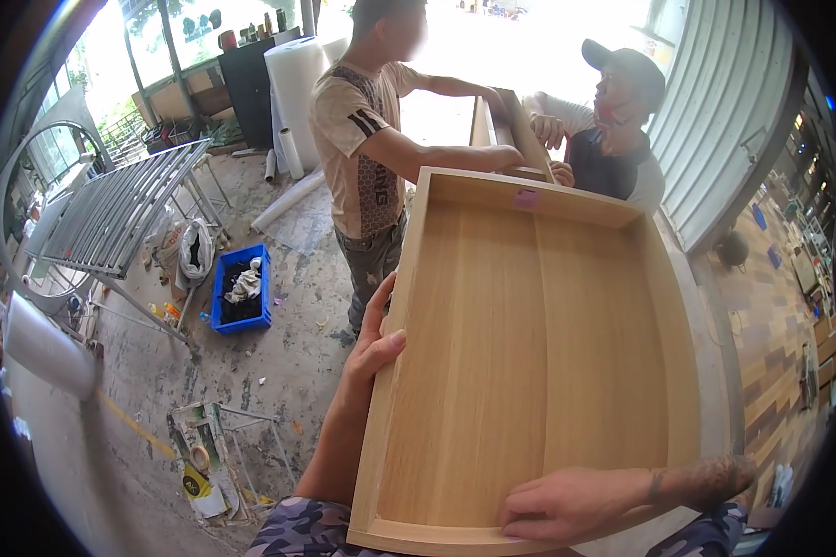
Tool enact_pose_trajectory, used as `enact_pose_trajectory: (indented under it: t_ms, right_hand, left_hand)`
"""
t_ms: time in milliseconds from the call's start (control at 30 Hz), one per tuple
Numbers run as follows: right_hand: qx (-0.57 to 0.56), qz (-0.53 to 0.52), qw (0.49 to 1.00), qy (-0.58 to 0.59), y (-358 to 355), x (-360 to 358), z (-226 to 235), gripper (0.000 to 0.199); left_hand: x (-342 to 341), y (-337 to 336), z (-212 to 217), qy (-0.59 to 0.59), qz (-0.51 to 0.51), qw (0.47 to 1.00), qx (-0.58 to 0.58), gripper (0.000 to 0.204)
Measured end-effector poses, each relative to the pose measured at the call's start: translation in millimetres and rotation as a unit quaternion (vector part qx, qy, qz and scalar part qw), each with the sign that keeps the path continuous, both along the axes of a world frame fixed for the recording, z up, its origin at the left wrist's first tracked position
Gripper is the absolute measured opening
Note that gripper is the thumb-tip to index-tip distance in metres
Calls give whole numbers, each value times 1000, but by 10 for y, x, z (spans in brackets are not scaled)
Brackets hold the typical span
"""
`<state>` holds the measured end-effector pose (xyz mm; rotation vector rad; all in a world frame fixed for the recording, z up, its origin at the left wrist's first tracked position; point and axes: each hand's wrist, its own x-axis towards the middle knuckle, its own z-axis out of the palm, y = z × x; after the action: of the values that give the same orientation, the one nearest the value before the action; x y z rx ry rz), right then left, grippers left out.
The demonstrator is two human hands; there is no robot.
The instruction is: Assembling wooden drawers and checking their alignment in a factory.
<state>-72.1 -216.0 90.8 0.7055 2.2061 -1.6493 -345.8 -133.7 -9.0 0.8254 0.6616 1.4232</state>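
A pale wooden drawer [478, 343], open side up, tilts across my lap. My left hand [378, 339] is closed on its left side wall, with the thumb over the rim and the fingers outside. Inside the near end lies my right hand [576, 506], its fingers bent and pressed together by the near wall. Whatever those fingers hold, if anything, is hidden. A small pink tag [527, 199] sticks to the inner face of the far wall.
Beyond the drawer, two people [372, 139] [613, 130] handle another wooden drawer [532, 139]. On the left stand a slatted metal rack [125, 209] and a blue crate [267, 288] with cloth in it. Plastic film rolls [293, 84] stand behind; a corrugated metal panel [729, 111] rises at right.
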Motion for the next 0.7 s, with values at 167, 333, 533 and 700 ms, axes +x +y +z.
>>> enact_pose_trajectory:
  t_ms: [167, 333, 533, 700]
  right_hand:
    - [9, -7, 1000, -11, -8, 0, 41, 26]
    - [17, -3, 1000, -1, 0, 30, -20, 25]
    - [13, -16, 1000, -14, -8, 44, 74, 26]
    - [26, -9, 1000, -8, -51, 61, 13, 26]
  left_hand:
    - [41, 32, -6, -1, 8, 1000, 4, 98]
    - [21, 60, -53, 3, 11, 1000, 4, 98]
    - [52, 54, -16, 6, 10, 1000, 1, 96]
    - [25, 53, -51, 2, 9, 1000, 6, 94]
